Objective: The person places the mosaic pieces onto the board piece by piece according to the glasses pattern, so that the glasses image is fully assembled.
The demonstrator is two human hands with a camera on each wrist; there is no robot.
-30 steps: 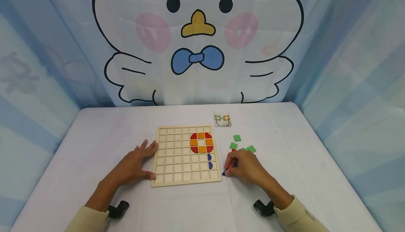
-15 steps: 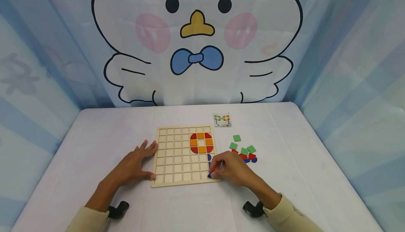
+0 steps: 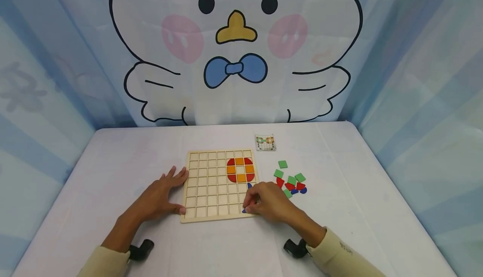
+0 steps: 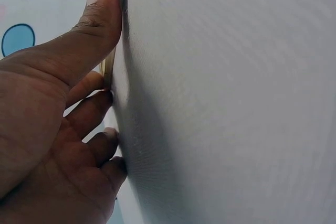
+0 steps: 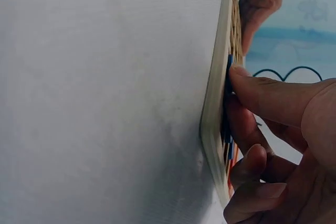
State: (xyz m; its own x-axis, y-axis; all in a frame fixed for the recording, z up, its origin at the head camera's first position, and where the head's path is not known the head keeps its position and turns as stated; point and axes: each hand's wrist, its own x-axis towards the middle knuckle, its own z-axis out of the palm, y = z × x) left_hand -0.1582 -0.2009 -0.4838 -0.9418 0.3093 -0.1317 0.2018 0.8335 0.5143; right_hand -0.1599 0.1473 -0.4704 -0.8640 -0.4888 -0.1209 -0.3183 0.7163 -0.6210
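1. Step in hand, I'd judge: seating a blue piece [image 3: 244,210] into the board [image 3: 211,184], bottom row near the right corner.
2. Right hand [image 3: 268,205] pinches that piece between thumb and fingertips (mostly hidden in the head view), over the board's near-right edge [image 5: 216,119].
3. Left hand [image 3: 160,197] lies flat with fingers spread, thumb [image 4: 97,24] pressed against the board's left edge, steadying it.
4. Next move calls for pressing the piece level into its cell, then letting go.
5. Loose pieces [image 3: 290,180] lie just right of the board.
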